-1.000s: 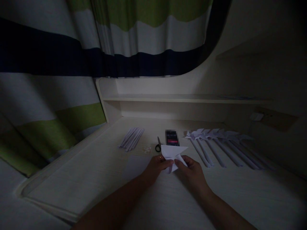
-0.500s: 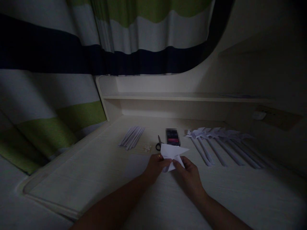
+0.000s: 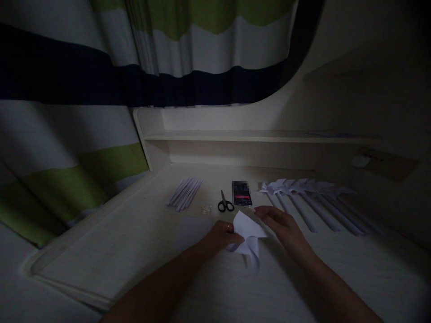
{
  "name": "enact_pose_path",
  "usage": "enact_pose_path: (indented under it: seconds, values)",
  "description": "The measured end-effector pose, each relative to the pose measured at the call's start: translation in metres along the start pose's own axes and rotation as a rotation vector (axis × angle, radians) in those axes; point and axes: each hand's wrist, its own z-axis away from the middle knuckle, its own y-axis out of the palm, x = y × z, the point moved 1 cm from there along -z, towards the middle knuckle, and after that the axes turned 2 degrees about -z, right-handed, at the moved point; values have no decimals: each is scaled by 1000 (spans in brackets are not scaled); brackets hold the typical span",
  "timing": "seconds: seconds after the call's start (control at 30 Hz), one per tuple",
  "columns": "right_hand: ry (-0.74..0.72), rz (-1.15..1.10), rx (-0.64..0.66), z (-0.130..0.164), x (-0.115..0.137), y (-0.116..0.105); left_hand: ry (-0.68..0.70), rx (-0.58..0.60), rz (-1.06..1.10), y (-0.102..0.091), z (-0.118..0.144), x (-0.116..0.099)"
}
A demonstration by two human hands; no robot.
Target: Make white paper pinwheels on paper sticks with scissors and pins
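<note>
A white paper pinwheel [image 3: 249, 226], partly folded with its blades curling, is pinched between the thumb and fingers of my left hand [image 3: 224, 235]. One lower blade is blurred. Just right of the paper, my right hand [image 3: 278, 222] is held up with its fingers loosely stretched out, apart from the pinwheel. Beyond the hands lie black-handled scissors [image 3: 225, 205] and a phone [image 3: 242, 197] with a partly pixelated screen. A sheet of white paper [image 3: 191, 229] rests on the desk beside my left hand.
Rolled paper sticks [image 3: 184, 194] lie in a bunch at left, near a small clear packet [image 3: 206, 209]. Several finished paper pinwheels on sticks [image 3: 311, 202] are lined up at right. Behind the desk [image 3: 134, 251] runs a low shelf [image 3: 229, 136], with a striped curtain [image 3: 208, 54] above.
My right hand has let go of the paper and moved right and slightly up. The pinwheel has turned in my left hand, and the scissors' handles now show fully.
</note>
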Motion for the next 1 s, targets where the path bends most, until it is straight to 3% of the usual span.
enact_pose_path:
  seconds: [0.13,0.23,0.4,0.6,0.73,1.0]
  values:
    - [10,72,187,1,-7,6,-21,71,-32,1,4,-3]
    - [-49,109,189,4,-5,10,-25,86,-31,1,6,-5]
    - [-255,150,188,7,6,8,-25,131,47,-1,8,-7]
    - [-554,307,330,11,18,1,-19,198,201,-3,11,-9]
    - [-725,465,434,14,23,-1,-48,184,269,-3,11,-10]
    - [-838,555,478,17,25,1,-60,177,265,-5,5,-3]
